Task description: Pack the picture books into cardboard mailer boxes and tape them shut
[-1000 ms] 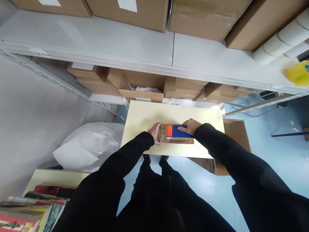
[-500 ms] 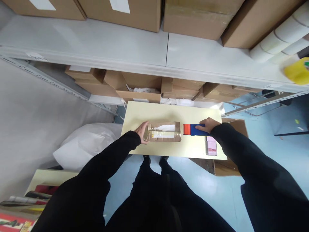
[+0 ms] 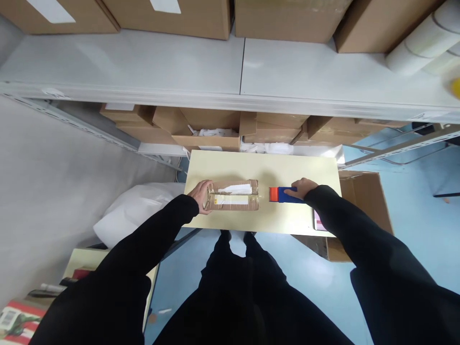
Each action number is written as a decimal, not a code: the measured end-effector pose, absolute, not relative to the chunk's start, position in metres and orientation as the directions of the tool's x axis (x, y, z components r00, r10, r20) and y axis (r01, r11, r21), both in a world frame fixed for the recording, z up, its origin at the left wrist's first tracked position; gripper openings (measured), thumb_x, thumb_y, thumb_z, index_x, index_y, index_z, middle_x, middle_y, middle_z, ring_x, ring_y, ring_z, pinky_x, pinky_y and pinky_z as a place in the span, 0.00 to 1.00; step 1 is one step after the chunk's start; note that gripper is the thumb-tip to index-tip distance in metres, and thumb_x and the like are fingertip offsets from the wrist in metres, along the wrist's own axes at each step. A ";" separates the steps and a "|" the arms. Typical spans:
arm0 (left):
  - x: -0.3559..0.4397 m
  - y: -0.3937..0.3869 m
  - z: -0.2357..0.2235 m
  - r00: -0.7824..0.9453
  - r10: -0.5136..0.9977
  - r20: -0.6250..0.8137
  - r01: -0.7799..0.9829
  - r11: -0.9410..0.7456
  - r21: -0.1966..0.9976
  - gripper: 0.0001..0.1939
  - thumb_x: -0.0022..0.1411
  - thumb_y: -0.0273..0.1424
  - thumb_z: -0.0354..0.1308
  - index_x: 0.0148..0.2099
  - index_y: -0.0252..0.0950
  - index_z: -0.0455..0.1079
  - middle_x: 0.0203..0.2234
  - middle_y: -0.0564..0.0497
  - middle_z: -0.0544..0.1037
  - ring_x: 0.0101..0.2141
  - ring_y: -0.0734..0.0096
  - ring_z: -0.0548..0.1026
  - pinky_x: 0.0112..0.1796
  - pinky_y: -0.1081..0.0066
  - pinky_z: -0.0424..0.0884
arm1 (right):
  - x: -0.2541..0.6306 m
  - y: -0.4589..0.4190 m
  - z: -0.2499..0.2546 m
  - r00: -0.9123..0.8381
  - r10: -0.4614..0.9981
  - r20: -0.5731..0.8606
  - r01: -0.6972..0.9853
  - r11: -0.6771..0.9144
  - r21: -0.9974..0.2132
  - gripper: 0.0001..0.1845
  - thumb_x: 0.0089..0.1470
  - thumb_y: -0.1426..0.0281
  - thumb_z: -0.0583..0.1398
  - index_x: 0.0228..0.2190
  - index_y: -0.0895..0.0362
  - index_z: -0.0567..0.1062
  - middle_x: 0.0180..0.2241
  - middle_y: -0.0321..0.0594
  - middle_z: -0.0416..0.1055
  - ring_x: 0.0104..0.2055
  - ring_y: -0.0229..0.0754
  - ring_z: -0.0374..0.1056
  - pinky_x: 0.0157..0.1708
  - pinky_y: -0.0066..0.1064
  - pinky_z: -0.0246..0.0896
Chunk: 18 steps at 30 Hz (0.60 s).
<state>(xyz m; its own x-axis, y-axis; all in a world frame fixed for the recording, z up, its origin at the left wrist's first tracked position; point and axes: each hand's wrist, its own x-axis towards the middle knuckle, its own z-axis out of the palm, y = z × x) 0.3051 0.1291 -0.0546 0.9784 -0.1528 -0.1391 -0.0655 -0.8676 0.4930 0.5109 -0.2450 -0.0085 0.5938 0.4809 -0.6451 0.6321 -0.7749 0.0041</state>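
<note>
A small cardboard box (image 3: 233, 207) lies lengthwise on the pale yellow table (image 3: 230, 165), with clear tape over it and white labels on top. My left hand (image 3: 201, 196) grips the box's left end, thumb and fingers spanning its sides. Towards the table's right end, my right hand (image 3: 304, 187) is closed round a blue and orange tape dispenser (image 3: 283, 194). Its orange end points left at the box, and a short gap separates the two. Under my right forearm a phone (image 3: 318, 223) with a pink screen is mostly hidden.
Beyond the table, a grey shelf (image 3: 161, 62) carries large cartons (image 3: 172, 24) and white rolls (image 3: 424, 40). Open cartons (image 3: 204, 140) sit on the level below. A white plastic bag (image 3: 132, 211) stands left, and an open carton (image 3: 366, 196) stands on the floor at right.
My left hand and the box have shifted left along the table, widening the gap to the tape dispenser. My right forearm now covers more of the phone.
</note>
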 end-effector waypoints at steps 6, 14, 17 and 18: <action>0.306 0.118 -0.034 0.951 -0.084 -0.297 -0.015 -0.973 0.229 0.56 0.31 0.42 0.64 0.59 0.28 0.43 0.55 0.33 0.56 0.58 0.47 0.48 0.54 0.48 0.36 | 0.487 -0.209 -0.005 0.644 0.387 -0.660 0.549 -0.834 0.046 0.35 0.45 0.44 0.48 0.36 0.59 0.74 0.36 0.52 0.71 0.36 0.51 0.68 0.32 0.36 0.59; 0.311 0.051 -0.024 0.976 -0.023 -0.217 -0.003 -0.996 0.090 0.59 0.37 0.56 0.56 0.62 0.25 0.39 0.60 0.31 0.40 0.60 0.46 0.35 0.53 0.47 0.27 | 0.469 -0.175 0.016 0.688 0.375 -0.621 0.520 -0.852 0.061 0.31 0.46 0.48 0.51 0.36 0.62 0.74 0.37 0.55 0.70 0.37 0.53 0.68 0.32 0.39 0.60; 0.315 0.041 -0.032 0.977 -0.094 -0.193 -0.063 -0.985 0.162 0.54 0.41 0.54 0.55 0.62 0.28 0.42 0.60 0.33 0.42 0.60 0.49 0.38 0.54 0.51 0.31 | 0.465 -0.166 0.022 0.707 0.343 -0.619 0.485 -0.871 0.071 0.26 0.47 0.52 0.52 0.34 0.61 0.74 0.35 0.54 0.71 0.36 0.52 0.68 0.31 0.38 0.61; 0.315 0.041 -0.035 0.980 -0.088 -0.181 -0.056 -0.983 0.173 0.54 0.41 0.54 0.55 0.62 0.27 0.42 0.60 0.32 0.42 0.60 0.48 0.38 0.55 0.51 0.31 | 0.463 -0.162 0.023 0.715 0.336 -0.613 0.476 -0.876 0.075 0.24 0.47 0.54 0.52 0.34 0.61 0.74 0.35 0.54 0.71 0.35 0.52 0.68 0.31 0.38 0.61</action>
